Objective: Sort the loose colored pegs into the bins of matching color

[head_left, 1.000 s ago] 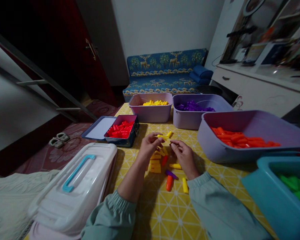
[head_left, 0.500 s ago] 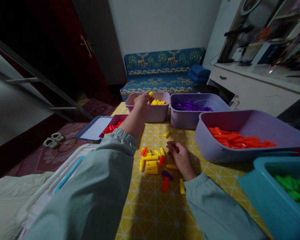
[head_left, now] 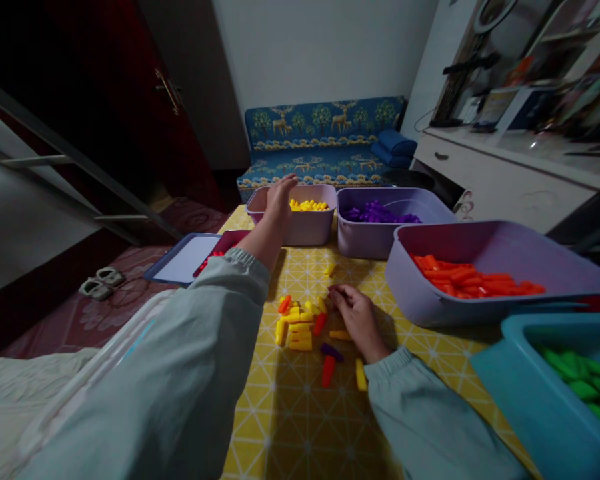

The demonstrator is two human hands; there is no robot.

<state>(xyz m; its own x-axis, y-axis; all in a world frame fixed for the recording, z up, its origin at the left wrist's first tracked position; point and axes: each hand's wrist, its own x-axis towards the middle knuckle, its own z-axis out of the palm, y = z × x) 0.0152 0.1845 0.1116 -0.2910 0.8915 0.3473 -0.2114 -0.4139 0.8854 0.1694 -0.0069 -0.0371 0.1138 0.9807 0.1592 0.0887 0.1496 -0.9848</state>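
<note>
Your left hand (head_left: 280, 203) is up at the near rim of the lilac tub (head_left: 313, 228), fingers together and pointing away. From this angle you can't tell if it's pinching anything. Your right hand (head_left: 357, 320) sits on the yellow tablecloth (head_left: 300, 427), fingers loosely curled, with nothing showing between them.

Right by it is a loose spread of plastic pegs (head_left: 295, 327), mostly yellow, plus a purple peg (head_left: 331, 352) and an orange peg (head_left: 329, 371). They look light, stiff and smooth, so they could skitter if nudged. Pinch one across its body with thumb and fingertip.

More yellow pegs (head_left: 309, 205) fill that lilac tub. Purple pegs (head_left: 377, 213) sit in the next tub along, orange ones (head_left: 475, 281) in the big tub at right, and green ones (head_left: 575, 377) in the teal tub (head_left: 540, 407), lower right.
</note>
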